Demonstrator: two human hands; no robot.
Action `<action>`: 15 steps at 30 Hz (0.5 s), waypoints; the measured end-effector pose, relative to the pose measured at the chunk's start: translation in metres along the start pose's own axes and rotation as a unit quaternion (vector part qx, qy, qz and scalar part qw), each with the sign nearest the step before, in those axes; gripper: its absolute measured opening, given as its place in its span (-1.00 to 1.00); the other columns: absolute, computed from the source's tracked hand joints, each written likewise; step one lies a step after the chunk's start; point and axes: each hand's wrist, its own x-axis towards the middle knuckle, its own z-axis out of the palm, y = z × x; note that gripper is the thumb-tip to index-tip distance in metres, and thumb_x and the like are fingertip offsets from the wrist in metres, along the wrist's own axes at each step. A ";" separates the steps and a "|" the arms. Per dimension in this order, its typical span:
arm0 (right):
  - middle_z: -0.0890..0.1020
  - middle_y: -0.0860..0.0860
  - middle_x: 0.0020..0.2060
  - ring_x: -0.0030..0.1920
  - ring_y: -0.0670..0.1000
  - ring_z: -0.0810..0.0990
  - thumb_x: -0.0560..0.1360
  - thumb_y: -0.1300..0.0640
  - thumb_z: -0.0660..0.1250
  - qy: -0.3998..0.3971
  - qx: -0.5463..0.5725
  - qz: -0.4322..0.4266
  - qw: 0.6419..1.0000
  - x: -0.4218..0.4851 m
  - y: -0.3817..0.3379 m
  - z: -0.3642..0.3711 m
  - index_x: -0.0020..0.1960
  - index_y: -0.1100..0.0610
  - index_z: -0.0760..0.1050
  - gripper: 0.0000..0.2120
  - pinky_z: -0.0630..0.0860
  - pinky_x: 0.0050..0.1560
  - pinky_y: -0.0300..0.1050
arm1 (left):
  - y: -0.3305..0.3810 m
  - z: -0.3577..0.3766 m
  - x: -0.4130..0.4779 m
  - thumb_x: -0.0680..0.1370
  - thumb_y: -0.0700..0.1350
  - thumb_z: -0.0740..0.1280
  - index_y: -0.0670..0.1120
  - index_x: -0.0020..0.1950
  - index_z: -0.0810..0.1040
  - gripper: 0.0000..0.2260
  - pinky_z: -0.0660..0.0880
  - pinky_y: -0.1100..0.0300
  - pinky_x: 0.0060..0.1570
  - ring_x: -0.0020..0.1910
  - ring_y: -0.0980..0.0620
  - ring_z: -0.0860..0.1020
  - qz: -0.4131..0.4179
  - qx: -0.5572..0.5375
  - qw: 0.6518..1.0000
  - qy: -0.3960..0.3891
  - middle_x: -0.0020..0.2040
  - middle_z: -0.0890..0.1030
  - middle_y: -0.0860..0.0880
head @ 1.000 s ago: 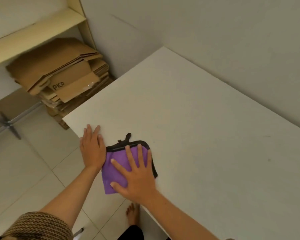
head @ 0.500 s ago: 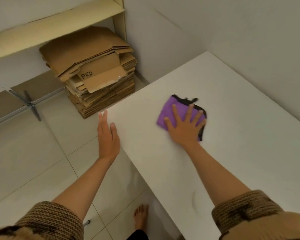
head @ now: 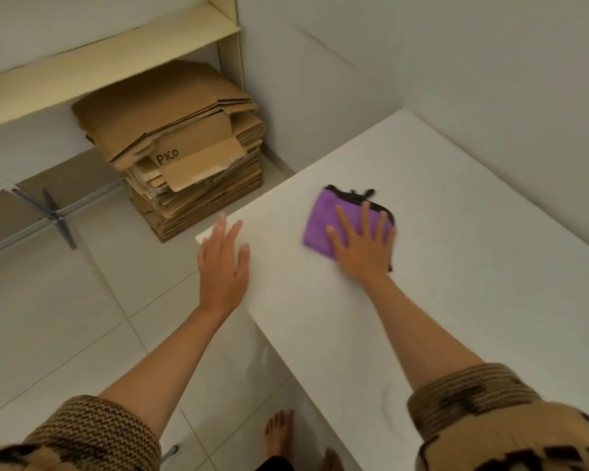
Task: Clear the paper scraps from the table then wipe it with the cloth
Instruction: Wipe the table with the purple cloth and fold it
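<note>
1. Cloth (head: 320, 222): purple with a black edge trim, it lies flat on the white table (head: 456, 266), near the table's left end.
2. Right hand (head: 363, 246): we see it palm down on the cloth, fingers straight and spread, pressing the fabric to the surface. It covers the cloth's right part (the purple left part and the black trim past the fingertips stay visible).
3. Left hand (head: 222, 263): palm down with straight fingers, it sits over the table's left corner and holds nothing. We cannot tell whether it touches the surface.
4. Both hands are apart, with bare tabletop between them.
5. A stack of flattened cardboard boxes (head: 184, 158) stands on the tiled floor beside the table's left end, below a cream shelf (head: 116, 59); one flap reads "PICO".
6. A bare foot (head: 279, 433) rests on the floor by the table's near edge.
</note>
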 end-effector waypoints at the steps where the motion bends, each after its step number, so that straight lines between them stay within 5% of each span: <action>1: -0.14 0.00 0.53 0.50 0.19 -0.21 0.53 -0.33 -0.10 -0.004 0.002 0.026 1.000 -0.003 0.025 -0.008 0.47 -0.29 -0.12 -0.47 -0.24 0.44 0.24 | 0.011 0.007 0.001 0.62 0.05 -0.01 0.03 0.46 0.23 -0.59 -0.08 0.01 0.48 0.51 0.08 0.01 0.026 -0.007 0.999 -0.018 0.53 0.10 0.00; 6: 0.01 -0.01 0.52 0.51 0.18 -0.07 0.52 -0.28 -0.17 0.054 0.020 0.015 0.998 -0.060 0.068 -0.008 0.46 -0.25 0.04 -0.49 -0.23 0.45 0.10 | 0.092 0.054 0.006 0.60 -0.05 0.01 -0.07 0.44 0.29 -0.59 0.02 0.11 0.48 0.50 0.04 0.12 0.147 -0.119 0.966 -0.174 0.48 0.25 -0.04; 9: 0.22 -0.11 0.45 0.48 0.01 0.15 0.57 -0.13 -0.09 0.095 0.213 -0.007 0.972 -0.086 0.071 -0.012 0.41 -0.07 0.30 -0.53 -0.02 0.45 -0.11 | 0.137 0.091 -0.010 0.62 -0.02 0.00 -0.14 0.43 0.30 -0.58 -0.10 0.27 0.44 0.49 -0.08 0.12 0.200 -0.072 0.953 -0.217 0.45 0.29 -0.14; 12: 0.38 -0.14 0.33 0.34 -0.15 0.29 0.57 0.05 0.02 0.185 0.380 0.067 0.904 -0.085 0.101 -0.026 0.25 0.05 0.45 -0.66 0.21 0.37 -0.22 | 0.160 0.131 -0.044 0.59 0.22 -0.10 0.02 0.46 0.25 -0.48 -0.11 -0.10 0.42 0.48 -0.28 -0.02 0.255 0.088 0.942 -0.202 0.47 0.21 -0.28; 15: 0.42 -0.07 0.31 0.29 -0.20 0.28 0.57 0.10 0.04 0.228 0.343 0.093 0.906 -0.067 0.134 -0.035 0.19 0.11 0.48 -0.68 0.22 0.35 -0.24 | 0.165 0.153 -0.048 0.48 0.40 -0.04 0.15 0.49 0.15 -0.37 -0.09 -0.21 0.40 0.48 -0.31 -0.11 0.310 0.138 0.913 -0.225 0.51 0.04 -0.28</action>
